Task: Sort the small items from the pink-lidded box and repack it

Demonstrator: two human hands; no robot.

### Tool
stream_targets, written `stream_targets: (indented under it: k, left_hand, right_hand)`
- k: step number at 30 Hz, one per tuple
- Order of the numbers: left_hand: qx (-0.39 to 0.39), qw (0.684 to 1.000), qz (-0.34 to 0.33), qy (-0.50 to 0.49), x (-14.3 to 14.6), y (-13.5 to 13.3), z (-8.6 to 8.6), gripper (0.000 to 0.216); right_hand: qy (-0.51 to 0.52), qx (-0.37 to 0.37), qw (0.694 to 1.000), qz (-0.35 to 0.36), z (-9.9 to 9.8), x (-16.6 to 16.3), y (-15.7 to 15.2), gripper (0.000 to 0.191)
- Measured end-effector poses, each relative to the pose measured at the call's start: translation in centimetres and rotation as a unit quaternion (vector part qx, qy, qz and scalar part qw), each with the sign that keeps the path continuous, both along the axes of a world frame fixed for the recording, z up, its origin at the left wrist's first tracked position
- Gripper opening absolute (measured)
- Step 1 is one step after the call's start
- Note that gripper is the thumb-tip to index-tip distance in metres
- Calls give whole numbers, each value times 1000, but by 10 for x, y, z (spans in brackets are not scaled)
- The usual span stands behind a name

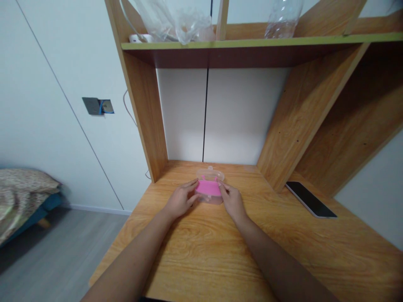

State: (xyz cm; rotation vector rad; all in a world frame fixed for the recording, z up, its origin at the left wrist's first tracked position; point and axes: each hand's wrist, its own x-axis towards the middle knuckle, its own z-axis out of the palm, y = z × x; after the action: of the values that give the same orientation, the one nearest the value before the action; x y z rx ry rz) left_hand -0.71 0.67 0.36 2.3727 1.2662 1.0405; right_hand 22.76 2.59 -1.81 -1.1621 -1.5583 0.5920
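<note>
A small clear plastic box [214,200] sits on the desk with its clear lid [217,174] tilted up at the back. A pink tray [208,188] lies across the top of the box; whether it is fully seated cannot be made out. At the left end, my left hand [181,200] has its fingertips on the tray's edge and its thumb low by the box's front left corner. My right hand [232,201] grips the tray's right end, thumb near the top edge and fingers partly hidden along the box's side.
The wooden desk [201,251] has upright side panels and an overhead shelf [239,43]. A plastic bag [176,25] and a clear bottle [283,19] stand on that shelf. A dark-screened tablet or phone [310,199] lies at the right. A bed [27,193] is at far left.
</note>
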Motion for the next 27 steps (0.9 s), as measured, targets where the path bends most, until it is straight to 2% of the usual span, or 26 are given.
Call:
stream_targets:
  k: [7,11,18,27]
  left_hand:
    - [9,999,41,21,-4,2,1,43]
    - [9,999,47,3,-5,1,5,43]
    - [-57,992,31,-107,-1,5,4,40]
    - [-126,975,10,-184,0,10,2,37]
  right_hand:
    - [-65,15,997,27,0,-1,-3,50]
    - [-35,-9,998,51,-1,-4,1,53]
    - [23,-22,998,61,4,-6,2,48]
    - [-23,-12,999,28,6,-6,1,43]
